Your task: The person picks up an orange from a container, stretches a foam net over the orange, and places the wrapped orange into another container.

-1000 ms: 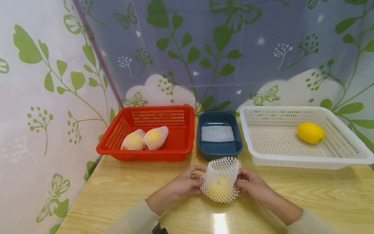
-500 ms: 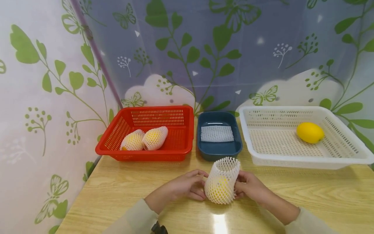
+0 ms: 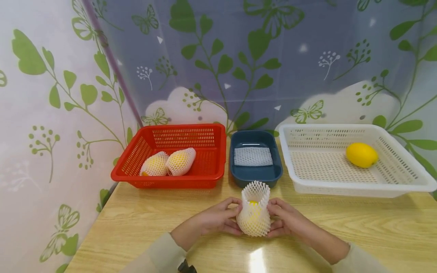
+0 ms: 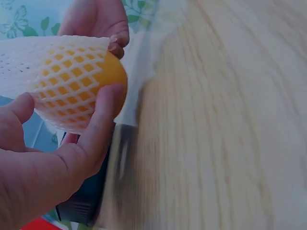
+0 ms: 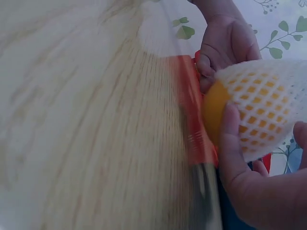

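A yellow mango (image 4: 115, 69) sits inside a white foam net sleeve (image 3: 254, 222), held upright just over the front middle of the table. Loose and open, the net's top stands above the fruit, while the rounded bottom of the mango pokes out bare in both wrist views. My left hand (image 3: 220, 218) grips the netted mango from the left, with fingers and thumb around it. From the other side my right hand (image 3: 286, 219) holds it the same way, one finger lying along the bare end in the right wrist view.
Behind the hands stands a blue tray (image 3: 256, 175) with flat white foam nets (image 3: 253, 156) in it. A red basket (image 3: 170, 182) at left holds two netted mangoes (image 3: 181, 161). At right, a white basket (image 3: 341, 186) holds one bare mango (image 3: 362, 154).
The netted mango has turned more upright and shifted slightly left. My left hand, whose fingers were loosened half a second ago, has closed in on it. The net's lower edge no longer flares outward.
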Demonstrator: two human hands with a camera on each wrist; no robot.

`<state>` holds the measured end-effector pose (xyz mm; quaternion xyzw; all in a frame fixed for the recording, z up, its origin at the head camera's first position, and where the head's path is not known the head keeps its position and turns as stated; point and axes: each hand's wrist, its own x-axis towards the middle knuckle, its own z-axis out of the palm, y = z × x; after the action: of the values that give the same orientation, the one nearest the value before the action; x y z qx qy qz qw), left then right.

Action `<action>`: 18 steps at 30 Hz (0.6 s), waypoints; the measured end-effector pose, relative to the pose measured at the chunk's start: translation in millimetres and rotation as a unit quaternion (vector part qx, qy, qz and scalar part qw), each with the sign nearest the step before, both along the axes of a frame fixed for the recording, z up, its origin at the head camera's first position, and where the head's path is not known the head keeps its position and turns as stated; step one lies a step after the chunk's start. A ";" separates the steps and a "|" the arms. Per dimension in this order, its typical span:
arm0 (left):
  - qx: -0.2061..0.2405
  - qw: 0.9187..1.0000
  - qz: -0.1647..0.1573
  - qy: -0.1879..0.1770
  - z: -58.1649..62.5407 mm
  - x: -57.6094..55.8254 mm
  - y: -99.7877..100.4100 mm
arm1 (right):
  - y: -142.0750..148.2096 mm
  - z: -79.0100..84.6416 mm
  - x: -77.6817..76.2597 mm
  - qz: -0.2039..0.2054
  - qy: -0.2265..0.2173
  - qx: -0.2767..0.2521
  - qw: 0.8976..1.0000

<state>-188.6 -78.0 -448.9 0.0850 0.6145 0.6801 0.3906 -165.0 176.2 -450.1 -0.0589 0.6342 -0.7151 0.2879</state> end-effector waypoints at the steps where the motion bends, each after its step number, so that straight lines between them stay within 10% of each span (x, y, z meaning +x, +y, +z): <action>1: 0.005 1.000 0.003 -0.002 0.5 -0.3 0.3 | -0.2 -0.2 -0.1 0.000 -0.001 -0.006 1.000; 18: 0.003 0.998 0.055 0.040 17.5 -3.9 11.3 | -7.1 9.9 -4.5 -0.025 0.024 -0.146 0.989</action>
<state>-192.5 -66.7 -431.3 0.0793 0.6316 0.6981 0.3279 -169.5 169.1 -440.2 -0.1018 0.5310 -0.8055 0.2425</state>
